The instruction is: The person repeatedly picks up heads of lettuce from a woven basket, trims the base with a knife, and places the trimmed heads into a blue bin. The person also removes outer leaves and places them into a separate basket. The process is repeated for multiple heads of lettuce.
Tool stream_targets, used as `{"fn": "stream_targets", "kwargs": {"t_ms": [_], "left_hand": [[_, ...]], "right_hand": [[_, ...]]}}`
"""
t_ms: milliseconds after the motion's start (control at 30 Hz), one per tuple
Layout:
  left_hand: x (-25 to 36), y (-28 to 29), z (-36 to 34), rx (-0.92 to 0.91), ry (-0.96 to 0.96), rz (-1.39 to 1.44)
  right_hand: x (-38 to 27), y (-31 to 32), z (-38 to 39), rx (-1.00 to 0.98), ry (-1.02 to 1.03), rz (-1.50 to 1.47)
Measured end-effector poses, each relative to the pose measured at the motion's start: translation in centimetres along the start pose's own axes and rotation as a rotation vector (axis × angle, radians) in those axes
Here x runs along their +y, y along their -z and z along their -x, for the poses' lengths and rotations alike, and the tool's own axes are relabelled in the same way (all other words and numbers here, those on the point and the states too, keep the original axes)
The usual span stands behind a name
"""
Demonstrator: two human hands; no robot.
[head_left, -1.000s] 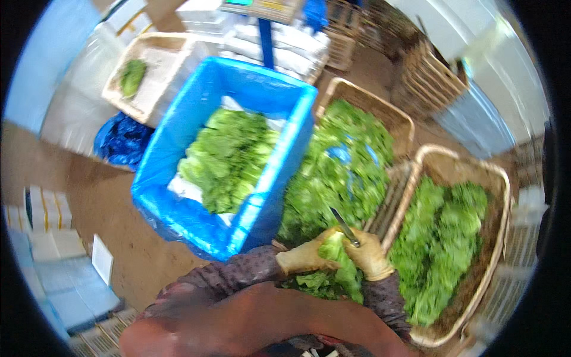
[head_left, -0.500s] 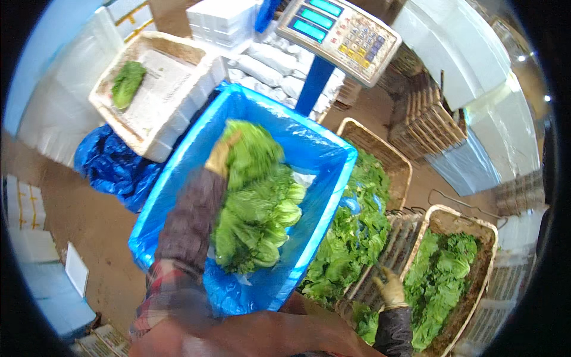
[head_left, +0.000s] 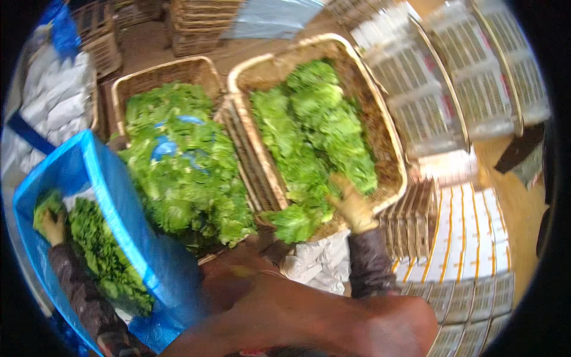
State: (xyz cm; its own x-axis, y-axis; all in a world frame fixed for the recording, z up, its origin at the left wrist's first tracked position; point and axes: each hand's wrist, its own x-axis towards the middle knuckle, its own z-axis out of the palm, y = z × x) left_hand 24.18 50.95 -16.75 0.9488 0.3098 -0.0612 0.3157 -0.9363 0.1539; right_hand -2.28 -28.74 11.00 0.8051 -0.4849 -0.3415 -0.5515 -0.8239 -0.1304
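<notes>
The blue liner [head_left: 112, 205] walls off three o'clock from the left hand [head_left: 53, 225]; the crate rim [head_left: 404, 169] blocks two o'clock from the right hand [head_left: 352, 205]. Both containers open upward.

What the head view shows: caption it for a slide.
Left hand on lettuce inside a blue-lined box, right hand at a crate of lettuce heads.

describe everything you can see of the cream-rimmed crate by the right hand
The rectangular, open-topped crate, apparently plastic, has rounded corners, a thick cream rim, a slatted left outer wall and a brown-soiled inside. It stands right of another cream-rimmed crate. Two rows of leafy green lettuce lie in it. The right hand, in a pale yellow glove, is at its near edge; contact is unclear.
</notes>
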Motion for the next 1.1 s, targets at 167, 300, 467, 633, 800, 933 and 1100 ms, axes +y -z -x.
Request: {"fn": "stream_targets", "kwargs": {"t_ms": [167,300,467,633,800,933,1100], "left_hand": [[17.3,9.7,8.7,0.41,-0.326,0.571],[40.7,6.8,26.2,-0.05,-0.673,0.771],[61.9,-6.2,44.6,-0.698,-1.454,0.548],[65.3,-4.9,44.3,-1.048,-1.388,0.044],[54.8,6.3,34.9,-0.808,-1.228,0.441],[49.5,5.8,34.5,-0.762,-0.316,1.443],[49.6,1.1,34.7,-1.034,-0.412,1.543]], "right_hand": [[8.9,2.7,-8.3,-0.452,-0.136,0.294],[16.3,-2.6,-12.6,-0.322,-0.093,0.306],[20.2,-8.1,-14.2,-0.438,0.076,0.621],[17.7,-7.2,-13.6,-0.429,0.283,0.773],[16.6,4.7,-10.2,-0.142,0.4,0.301],[11.4,7.8,-4.8,-0.047,0.339,-0.261],[3.7,1.1,-2.3,-0.319,0.607,-0.477]]}}
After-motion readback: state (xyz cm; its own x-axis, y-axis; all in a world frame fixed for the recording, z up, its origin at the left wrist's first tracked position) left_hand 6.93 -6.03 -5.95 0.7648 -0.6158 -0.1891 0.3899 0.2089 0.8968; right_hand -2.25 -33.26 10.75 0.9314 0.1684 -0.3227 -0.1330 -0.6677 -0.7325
